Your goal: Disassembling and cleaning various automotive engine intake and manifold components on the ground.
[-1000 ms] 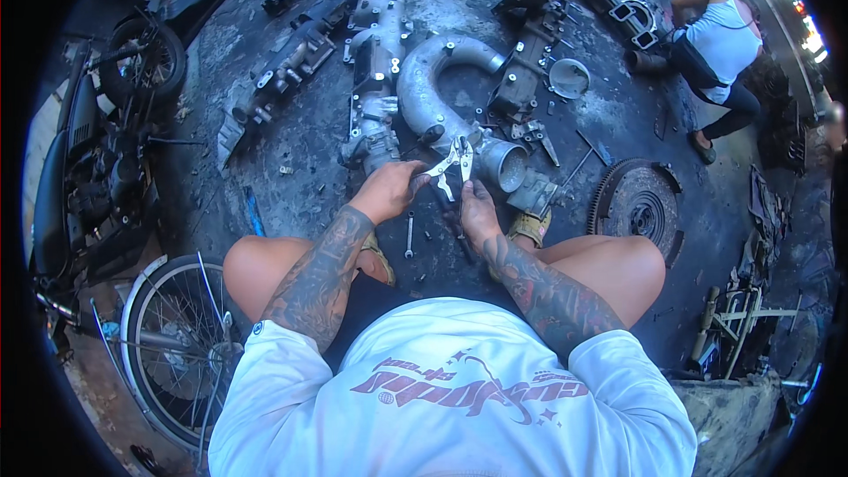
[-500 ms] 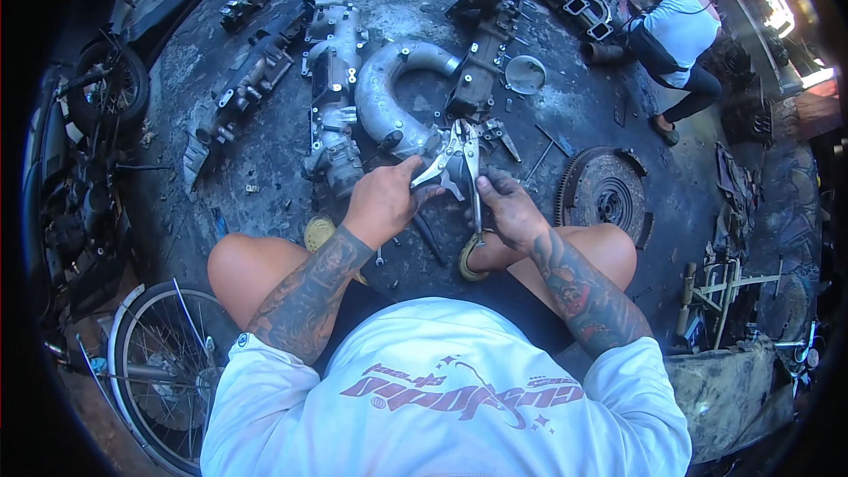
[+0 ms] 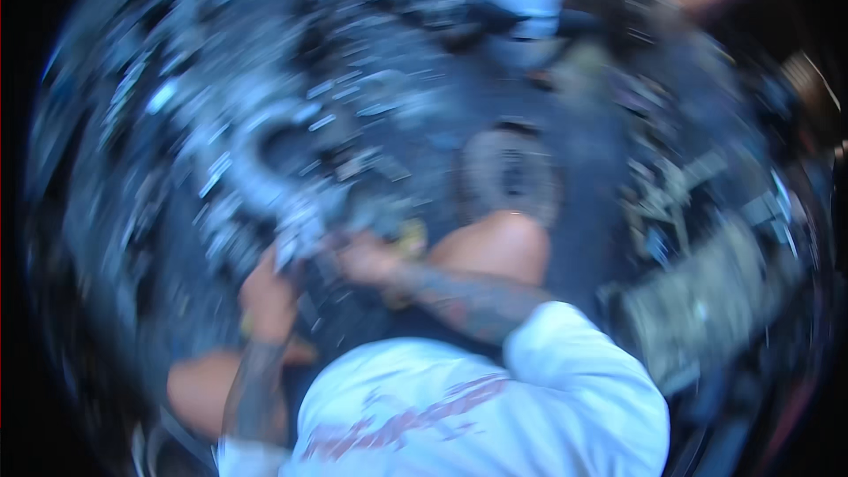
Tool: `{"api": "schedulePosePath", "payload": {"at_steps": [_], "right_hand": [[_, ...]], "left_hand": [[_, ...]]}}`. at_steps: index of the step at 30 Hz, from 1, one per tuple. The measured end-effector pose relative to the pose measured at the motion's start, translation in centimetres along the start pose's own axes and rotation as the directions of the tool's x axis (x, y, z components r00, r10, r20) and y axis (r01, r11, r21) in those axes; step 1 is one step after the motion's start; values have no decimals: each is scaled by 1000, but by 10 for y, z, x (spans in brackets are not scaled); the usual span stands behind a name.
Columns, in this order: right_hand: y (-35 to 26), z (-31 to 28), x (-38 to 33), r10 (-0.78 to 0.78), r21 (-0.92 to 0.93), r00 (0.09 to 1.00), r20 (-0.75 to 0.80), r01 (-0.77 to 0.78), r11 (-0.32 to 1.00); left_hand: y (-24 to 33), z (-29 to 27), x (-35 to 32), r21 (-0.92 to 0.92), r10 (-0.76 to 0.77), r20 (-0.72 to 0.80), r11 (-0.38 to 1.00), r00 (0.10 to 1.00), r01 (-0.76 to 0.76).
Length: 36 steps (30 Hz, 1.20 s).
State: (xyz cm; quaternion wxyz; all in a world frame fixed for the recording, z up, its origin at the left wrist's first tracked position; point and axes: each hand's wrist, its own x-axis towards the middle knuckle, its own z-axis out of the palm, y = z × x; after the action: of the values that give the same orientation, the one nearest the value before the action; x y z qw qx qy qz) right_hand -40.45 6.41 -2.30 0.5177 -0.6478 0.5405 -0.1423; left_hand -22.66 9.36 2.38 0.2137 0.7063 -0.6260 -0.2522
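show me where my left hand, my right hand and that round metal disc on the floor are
left hand (image 3: 268, 296), head view, blurred: back of the hand.
right hand (image 3: 367, 258), head view, blurred: the knuckles.
round metal disc (image 3: 511, 172), head view, blurred: its centre.

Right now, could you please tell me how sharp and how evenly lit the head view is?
The head view is heavily motion-blurred throughout; the left hand and right hand show only as smears, so what they hold cannot be told. The curved grey pipe is streaked. Glare burns out the top right, and the fisheye rim is dark.
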Motion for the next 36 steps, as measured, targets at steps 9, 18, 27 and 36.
{"api": "schedulePosePath", "payload": {"at_steps": [9,18,27,36], "right_hand": [[7,4,18,-4,702,960,-279,207,681],[33,4,33,-91,427,947,-309,223,876],[36,-6,27,-23,432,923,-383,201,879],[26,6,19,66,502,894,-443,187,845]], "left_hand": [[-31,60,19,35,401,36,915,915,-402],[-28,36,39,-221,403,527,915,748,-337],[-1,44,28,-215,504,520,858,689,-466],[-4,64,26,-251,441,549,897,710,-364]]}}
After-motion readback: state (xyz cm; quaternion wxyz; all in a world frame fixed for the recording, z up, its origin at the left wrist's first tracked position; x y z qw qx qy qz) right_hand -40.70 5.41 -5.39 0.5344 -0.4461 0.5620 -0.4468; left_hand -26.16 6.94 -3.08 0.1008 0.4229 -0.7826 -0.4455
